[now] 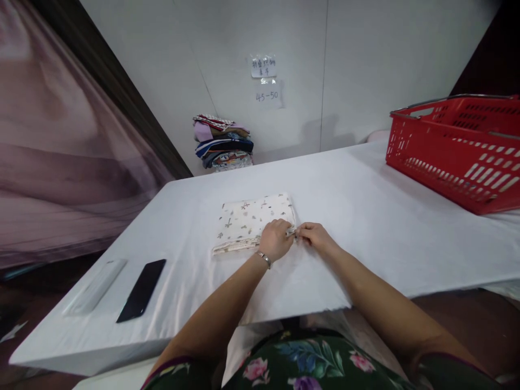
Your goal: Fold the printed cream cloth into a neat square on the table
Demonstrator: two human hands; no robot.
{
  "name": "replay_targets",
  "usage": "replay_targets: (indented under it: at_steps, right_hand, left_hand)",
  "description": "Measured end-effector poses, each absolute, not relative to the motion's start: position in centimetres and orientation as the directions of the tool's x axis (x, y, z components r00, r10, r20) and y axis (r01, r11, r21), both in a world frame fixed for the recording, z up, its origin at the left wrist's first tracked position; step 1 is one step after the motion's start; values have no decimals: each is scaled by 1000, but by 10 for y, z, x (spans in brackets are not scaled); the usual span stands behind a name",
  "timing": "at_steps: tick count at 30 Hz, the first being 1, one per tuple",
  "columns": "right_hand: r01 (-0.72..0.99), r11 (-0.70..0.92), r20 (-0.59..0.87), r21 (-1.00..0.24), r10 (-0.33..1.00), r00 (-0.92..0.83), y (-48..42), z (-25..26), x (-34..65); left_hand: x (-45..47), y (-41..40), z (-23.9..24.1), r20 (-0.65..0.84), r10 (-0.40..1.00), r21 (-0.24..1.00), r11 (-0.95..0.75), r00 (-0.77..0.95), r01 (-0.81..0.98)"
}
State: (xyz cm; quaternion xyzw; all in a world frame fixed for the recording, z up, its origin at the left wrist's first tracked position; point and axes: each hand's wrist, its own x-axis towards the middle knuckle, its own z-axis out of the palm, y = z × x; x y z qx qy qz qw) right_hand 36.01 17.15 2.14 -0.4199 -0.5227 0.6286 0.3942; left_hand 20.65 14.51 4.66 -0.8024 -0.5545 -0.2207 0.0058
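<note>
A folded cream cloth with a small grey-brown print lies flat on the white-covered table. My left hand is closed over its near right corner, the fingers gripping the cloth's edge. Just to the right, my right hand pinches the same corner between thumb and fingertips. Both hands nearly meet there, and the bit of cloth between them is partly hidden by the fingers. A bracelet circles my left wrist.
A black phone and a white flat object lie at the table's left. At the right stands a red basket. Folded fabrics are stacked beyond the far edge, by the wall with paper signs. A pinkish curtain hangs left.
</note>
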Motion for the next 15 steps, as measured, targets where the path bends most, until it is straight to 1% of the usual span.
replay_targets:
  at_steps: [3, 5, 7, 9, 12, 15]
  right_hand:
    - [-9, -97, -89, -995, 942, -323, 175, 22, 363]
    - [83, -94, -114, -992, 954, -278, 177, 21, 366]
    - [185, -106, -152, -977, 954, -258, 177, 18, 367]
    - [258, -106, -182, -960, 940, -289, 175, 16, 367]
    - [326, -70, -181, -943, 928, -324, 172, 13, 364]
    - [391, -46, -175, -919, 937, -301, 172, 12, 361]
  left_hand:
    - [204, 150, 52, 368, 908, 274, -314, 203, 909]
    - [202, 153, 55, 379, 909, 289, -296, 176, 910]
    - [201, 153, 57, 386, 900, 261, -318, 204, 912]
    - [201, 151, 57, 376, 891, 212, -351, 255, 912]
    - [202, 148, 56, 358, 886, 171, -373, 295, 912]
    - [201, 148, 56, 372, 880, 158, -374, 295, 914]
